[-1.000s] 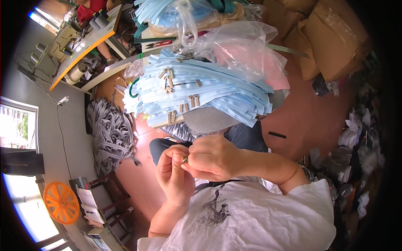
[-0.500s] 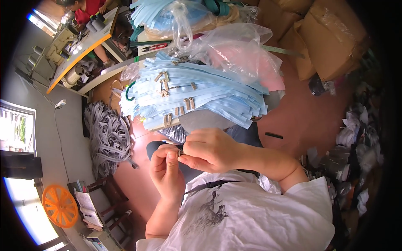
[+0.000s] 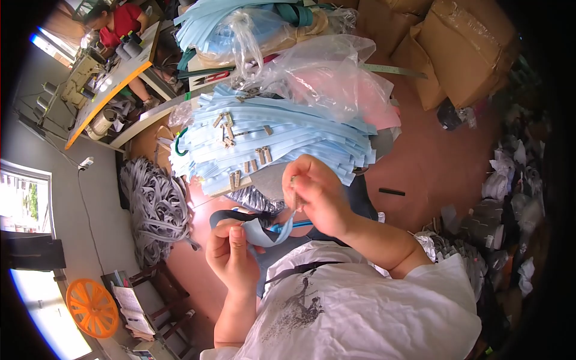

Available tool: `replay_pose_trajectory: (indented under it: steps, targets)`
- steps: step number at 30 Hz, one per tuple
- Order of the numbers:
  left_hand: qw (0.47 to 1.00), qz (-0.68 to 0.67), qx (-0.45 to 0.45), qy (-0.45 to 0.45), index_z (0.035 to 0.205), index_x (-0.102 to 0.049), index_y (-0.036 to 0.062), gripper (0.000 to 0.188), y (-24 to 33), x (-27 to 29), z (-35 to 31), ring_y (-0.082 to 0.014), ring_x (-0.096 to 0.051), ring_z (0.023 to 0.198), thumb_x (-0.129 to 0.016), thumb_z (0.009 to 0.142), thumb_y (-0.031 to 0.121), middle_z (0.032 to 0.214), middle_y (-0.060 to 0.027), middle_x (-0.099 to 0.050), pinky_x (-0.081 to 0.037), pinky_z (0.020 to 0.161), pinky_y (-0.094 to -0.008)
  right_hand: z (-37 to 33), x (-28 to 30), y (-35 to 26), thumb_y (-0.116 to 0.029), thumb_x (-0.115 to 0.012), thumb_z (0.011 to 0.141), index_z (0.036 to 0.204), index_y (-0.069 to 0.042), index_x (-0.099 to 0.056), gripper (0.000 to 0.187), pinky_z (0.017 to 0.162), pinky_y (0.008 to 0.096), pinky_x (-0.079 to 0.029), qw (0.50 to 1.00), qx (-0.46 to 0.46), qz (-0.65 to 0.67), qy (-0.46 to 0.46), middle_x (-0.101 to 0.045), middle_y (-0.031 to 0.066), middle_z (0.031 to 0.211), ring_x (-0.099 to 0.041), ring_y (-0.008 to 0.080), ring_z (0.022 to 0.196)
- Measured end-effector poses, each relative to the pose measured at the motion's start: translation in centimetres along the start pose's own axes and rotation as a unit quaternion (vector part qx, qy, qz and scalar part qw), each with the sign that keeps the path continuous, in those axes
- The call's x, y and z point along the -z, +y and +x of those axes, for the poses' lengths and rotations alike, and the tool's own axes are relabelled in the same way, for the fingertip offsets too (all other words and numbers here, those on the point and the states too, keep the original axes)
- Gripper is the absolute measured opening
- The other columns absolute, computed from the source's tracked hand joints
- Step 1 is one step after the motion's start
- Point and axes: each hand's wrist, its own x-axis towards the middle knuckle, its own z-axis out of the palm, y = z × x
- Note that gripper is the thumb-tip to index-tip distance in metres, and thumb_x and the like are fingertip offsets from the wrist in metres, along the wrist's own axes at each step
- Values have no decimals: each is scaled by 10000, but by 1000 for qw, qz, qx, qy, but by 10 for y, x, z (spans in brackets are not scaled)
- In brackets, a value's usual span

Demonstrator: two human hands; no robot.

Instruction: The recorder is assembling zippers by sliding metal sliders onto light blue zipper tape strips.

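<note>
A light blue zipper tape (image 3: pixel 256 231) hangs in a curve between my hands, above my lap. My left hand (image 3: pixel 231 255) pinches one end between thumb and fingers. Higher and farther right, my right hand (image 3: pixel 321 195) is closed on the other end; a small shiny bit shows at its fingertips, too small to make out. Just ahead, a large pile of light blue zipper tapes (image 3: pixel 312 135) lies fanned across a stand. Several small metal zipper sliders (image 3: pixel 228 133) rest in little groups on top of the pile.
Behind the pile lie clear plastic bags (image 3: pixel 327 75) and red-handled snips (image 3: pixel 213 78). Grey tapes (image 3: pixel 157 210) are heaped on the floor at left. Cardboard boxes (image 3: pixel 465 51) stand far right. At far left a person in red (image 3: pixel 123 24) sits by a sewing table (image 3: pixel 111 93).
My hands were together over a small metal piece; now they are apart. My right hand has moved up and away, and the blue tape shows stretched between them.
</note>
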Motion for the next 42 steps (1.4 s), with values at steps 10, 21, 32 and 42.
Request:
replay_pose_trajectory:
  steps: [10,21,32,42]
  targets:
    - [994,-96,54,-12,996,-568,-22,157,12,5,6,-226,-678,730,-527,998,130,965,-160,-643,-598,583,-335,-48,43,34,-197,-538,909,913,-22,-572,178,618,245,-408,942,-170,-13,-289,-605,49,1073,-501,87,689]
    - [984,-98,-50,139,919,-563,60,148,27,47,43,-159,-658,659,-527,1007,173,823,-103,-682,-540,547,-285,-69,59,32,-219,-651,899,937,-59,-652,165,556,270,-420,889,-152,-274,-334,-641,12,769,-533,105,617]
    - [931,296,-213,5,1363,-423,-2,608,-6,76,-4,-345,-524,1199,-717,868,193,1264,-180,-543,-410,1032,-432,-52,45,-10,-195,-656,930,1006,-11,-678,201,637,209,-445,926,-230,-41,-298,-713,13,923,-576,47,733]
    - [891,226,-20,-393,1191,-593,-9,633,0,10,12,-269,-627,889,-869,679,241,1007,-137,-649,-480,786,-327,-26,37,-10,-246,-634,956,1028,-17,-633,240,638,223,-428,912,-230,-108,-322,-626,-27,842,-515,36,731]
